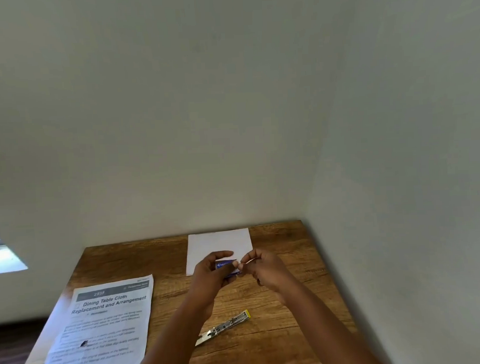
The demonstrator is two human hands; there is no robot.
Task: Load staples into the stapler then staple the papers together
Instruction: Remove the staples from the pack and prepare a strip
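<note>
My left hand [210,274] holds a small blue staple box [225,266] above the wooden table [286,265]. Just to its right, my right hand [264,268] pinches a thin strip of staples [248,262] at the mouth of the box. A metal stapler [226,326] with a yellow tip lies opened flat on the table, nearer to me than both hands. A blank white sheet [218,242] rests at the table's far edge, partly hidden by my hands.
A printed sheet [105,328] headed "Dining Table Cloth Replacement and Arrangement" lies on the left part of the table. Pale walls close in behind and to the right. Dark floor shows at the lower left.
</note>
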